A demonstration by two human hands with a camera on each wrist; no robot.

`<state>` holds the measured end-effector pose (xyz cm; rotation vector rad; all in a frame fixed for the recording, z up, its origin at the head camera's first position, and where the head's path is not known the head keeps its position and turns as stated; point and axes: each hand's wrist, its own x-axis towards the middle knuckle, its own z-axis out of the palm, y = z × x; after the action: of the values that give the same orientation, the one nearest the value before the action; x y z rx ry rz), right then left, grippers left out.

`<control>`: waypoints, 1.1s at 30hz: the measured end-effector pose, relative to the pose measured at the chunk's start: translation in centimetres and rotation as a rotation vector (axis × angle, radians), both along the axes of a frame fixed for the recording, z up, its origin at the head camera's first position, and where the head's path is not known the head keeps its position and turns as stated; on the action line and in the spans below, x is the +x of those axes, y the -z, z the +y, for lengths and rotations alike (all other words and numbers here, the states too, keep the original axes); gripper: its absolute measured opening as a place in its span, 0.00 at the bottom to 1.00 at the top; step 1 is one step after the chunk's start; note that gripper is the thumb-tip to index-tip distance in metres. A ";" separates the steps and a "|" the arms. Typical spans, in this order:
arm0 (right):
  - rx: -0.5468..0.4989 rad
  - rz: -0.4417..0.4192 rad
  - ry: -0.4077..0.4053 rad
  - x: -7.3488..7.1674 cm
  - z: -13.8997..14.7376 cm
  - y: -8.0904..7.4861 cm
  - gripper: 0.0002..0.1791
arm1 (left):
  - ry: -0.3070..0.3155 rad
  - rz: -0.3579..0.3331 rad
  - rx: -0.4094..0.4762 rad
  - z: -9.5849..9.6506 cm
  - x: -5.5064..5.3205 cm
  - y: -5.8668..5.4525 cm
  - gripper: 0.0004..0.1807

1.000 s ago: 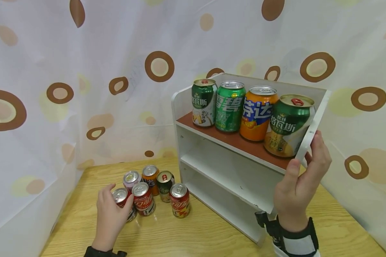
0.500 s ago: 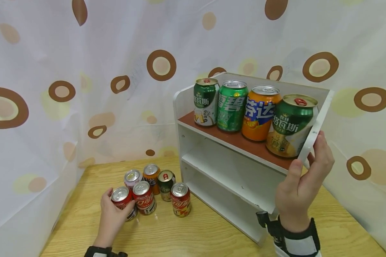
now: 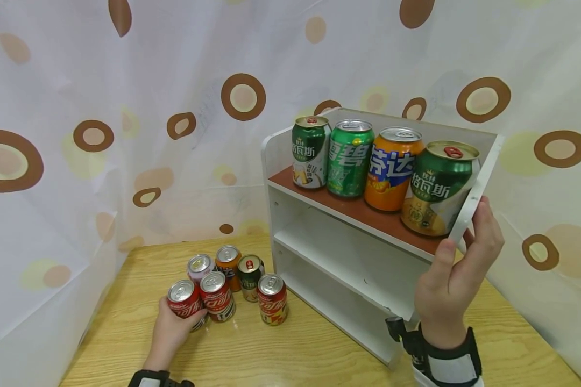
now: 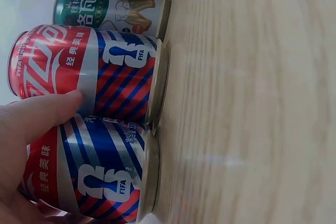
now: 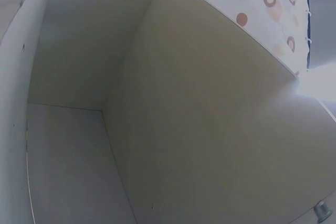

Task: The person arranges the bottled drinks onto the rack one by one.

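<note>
In the head view my left hand (image 3: 170,328) grips the leftmost red cola can (image 3: 184,301), which stands upright on the table. Its thumb lies across the front, and the other fingers are mostly hidden behind the can. A second red cola can (image 4: 115,72) stands right beside it, near my thumb in the left wrist view. At the right, my right hand (image 3: 455,279) holds the side panel of a white shelf unit (image 3: 339,250), thumb in front and fingers behind the edge. The right wrist view shows only the unit's inner panels (image 5: 199,119).
On the top board (image 3: 290,180) stand a small green-white can (image 3: 311,156), a green can (image 3: 351,161), an orange can (image 3: 393,172) and a larger green-gold can (image 3: 438,191). Behind the cola cans are a pink can (image 3: 200,267), an orange can (image 3: 228,269), a dark green can (image 3: 249,279); another red can (image 3: 272,301) stands nearer.
My left hand has lowered around the leftmost red can, its fingers closing on it and going out of sight behind it. My right hand keeps its hold on the shelf unit.
</note>
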<state>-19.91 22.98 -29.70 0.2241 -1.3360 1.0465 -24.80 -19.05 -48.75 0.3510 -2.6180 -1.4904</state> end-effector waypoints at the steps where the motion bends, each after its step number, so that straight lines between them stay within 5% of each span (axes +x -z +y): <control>1: 0.001 0.000 -0.001 0.0 0.0 0.0 0.33 | -0.004 -0.001 -0.008 0.0 0.0 0.1 0.50; 23: 0.034 -0.009 0.024 0.0 0.3 0.2 0.32 | -0.043 0.020 -0.021 0.2 0.7 -0.2 0.48; 33: 0.041 -0.013 0.033 -0.1 0.4 0.3 0.32 | -0.053 0.032 -0.088 -0.4 1.3 -2.3 0.50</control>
<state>-19.98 23.34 -29.97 0.2261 -1.3694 0.9954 -23.45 -19.49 -46.47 0.3810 -2.6176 -1.3486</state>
